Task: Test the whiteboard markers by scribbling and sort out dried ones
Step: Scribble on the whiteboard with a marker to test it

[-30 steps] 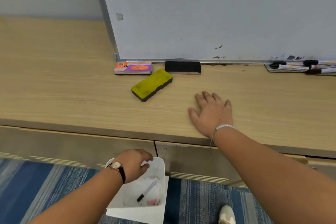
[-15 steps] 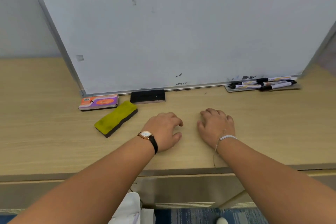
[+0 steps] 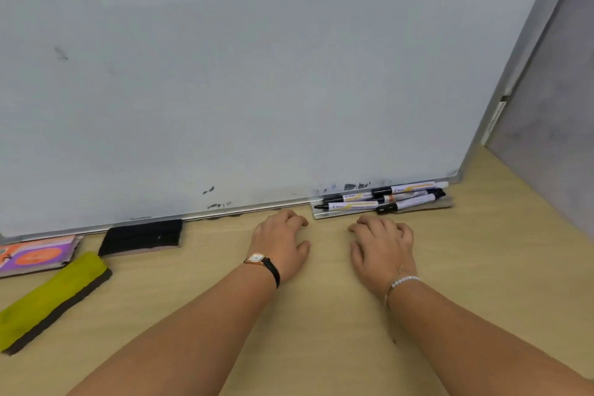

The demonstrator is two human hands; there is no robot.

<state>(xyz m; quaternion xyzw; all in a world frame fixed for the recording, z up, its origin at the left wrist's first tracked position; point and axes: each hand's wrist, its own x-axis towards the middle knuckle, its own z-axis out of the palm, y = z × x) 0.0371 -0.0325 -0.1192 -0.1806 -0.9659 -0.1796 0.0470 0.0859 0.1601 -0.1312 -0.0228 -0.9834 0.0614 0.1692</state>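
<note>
Both my hands are now resting on the wooden counter (image 3: 482,251) closer to the markers (image 3: 382,199) than half a second ago. A second ago my left hand (image 3: 279,247) was hanging over a white bin below the counter's edge, and that bin is no longer showing. My left hand and right hand (image 3: 382,247) are lying with fingers loosely curled, holding nothing. The markers are lying in a flat tray (image 3: 445,202) against the whiteboard's (image 3: 257,74) lower edge, just beyond my right hand. Bare counter is stretching rightward to the wall (image 3: 553,138). To my left, a black eraser (image 3: 141,236), a yellow eraser (image 3: 51,296) and a purple box (image 3: 35,255) are sitting well apart from my hands.
</note>
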